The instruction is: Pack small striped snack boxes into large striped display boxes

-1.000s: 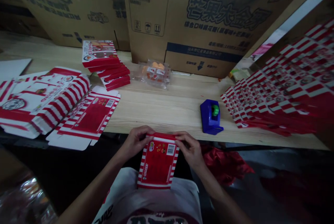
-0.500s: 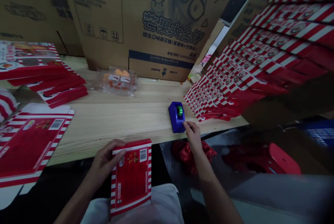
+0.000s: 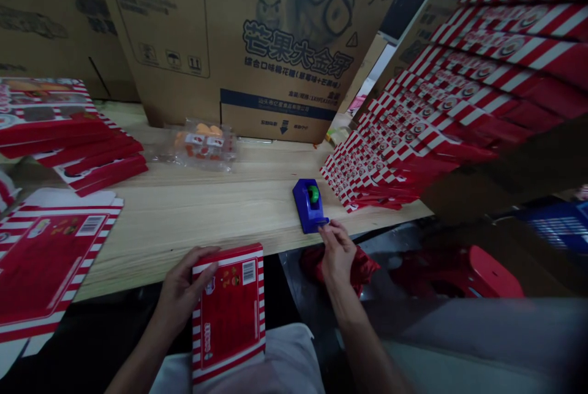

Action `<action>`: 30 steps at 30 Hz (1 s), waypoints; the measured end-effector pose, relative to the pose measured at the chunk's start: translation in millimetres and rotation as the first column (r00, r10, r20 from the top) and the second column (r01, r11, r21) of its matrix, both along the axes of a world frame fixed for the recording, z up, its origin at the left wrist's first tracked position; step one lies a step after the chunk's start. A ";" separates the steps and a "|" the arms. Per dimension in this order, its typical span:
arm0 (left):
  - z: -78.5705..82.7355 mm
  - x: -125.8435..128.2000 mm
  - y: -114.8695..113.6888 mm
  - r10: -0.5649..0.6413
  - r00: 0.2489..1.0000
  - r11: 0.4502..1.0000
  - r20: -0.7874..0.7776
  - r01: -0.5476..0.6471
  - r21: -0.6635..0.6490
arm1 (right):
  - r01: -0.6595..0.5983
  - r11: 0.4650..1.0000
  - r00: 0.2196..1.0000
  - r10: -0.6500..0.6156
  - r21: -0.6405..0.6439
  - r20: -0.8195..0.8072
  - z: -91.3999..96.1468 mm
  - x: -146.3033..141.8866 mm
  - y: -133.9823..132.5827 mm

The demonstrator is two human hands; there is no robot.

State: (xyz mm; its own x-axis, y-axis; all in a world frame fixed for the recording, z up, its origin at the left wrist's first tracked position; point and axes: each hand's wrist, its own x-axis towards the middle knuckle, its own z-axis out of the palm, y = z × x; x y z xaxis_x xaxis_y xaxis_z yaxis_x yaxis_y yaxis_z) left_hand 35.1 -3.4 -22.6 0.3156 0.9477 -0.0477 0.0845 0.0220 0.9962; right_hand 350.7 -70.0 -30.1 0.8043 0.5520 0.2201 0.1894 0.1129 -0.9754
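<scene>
My left hand [image 3: 190, 280] grips a flat red box [image 3: 232, 317] with striped red-and-white edges, thumb on top near the upper left corner. The box lies over my lap at the table's front edge, its barcode side facing up. At the blue tape dispenser [image 3: 309, 207], which carries a green roll core, my right hand [image 3: 337, 253] is closed in a pinch just off the cutting end. Between its fingertips and the dispenser is a short piece of clear tape [image 3: 323, 223], only faintly visible.
Striped boxes [image 3: 413, 112] stand in tall stacks at the right. On the left lie a pile of boxes [image 3: 98, 161] and flat cartons [image 3: 50, 259]. A clear bag of sweets [image 3: 204, 144] rests before a large cardboard carton [image 3: 275, 51]. A red stool [image 3: 482, 274] stands at lower right.
My right hand has shifted from the dispenser's side to just below its front end, its fingers pinching tape there. My left hand still holds the box; the view has turned slightly.
</scene>
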 end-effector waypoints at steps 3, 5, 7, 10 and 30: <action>-0.2 0.5 2.3 0.005 0.999 0.997 0.043 -0.001 -0.074 | 0.096 0.995 0.995 -0.095 0.038 -0.026 -12.1 -7.5 -4.9; 3.5 1.2 7.4 0.026 0.998 0.994 0.062 -0.019 -0.110 | 0.129 0.991 0.991 -0.127 0.029 -0.045 -19.3 -6.9 -3.4; 12.7 1.5 15.8 0.055 0.996 0.994 0.065 -0.049 -0.101 | 0.122 0.992 0.991 -0.121 0.023 -0.054 -24.0 -5.0 -3.9; 35.4 -0.9 33.3 0.077 0.995 0.997 0.068 -0.076 -0.014 | 0.050 0.999 0.995 -0.048 0.022 -0.085 -23.7 -6.3 -12.9; 64.6 -13.5 46.0 -0.509 0.833 0.838 -0.219 0.537 0.095 | -0.781 0.354 0.409 0.912 -0.514 0.006 49.1 -115.2 48.6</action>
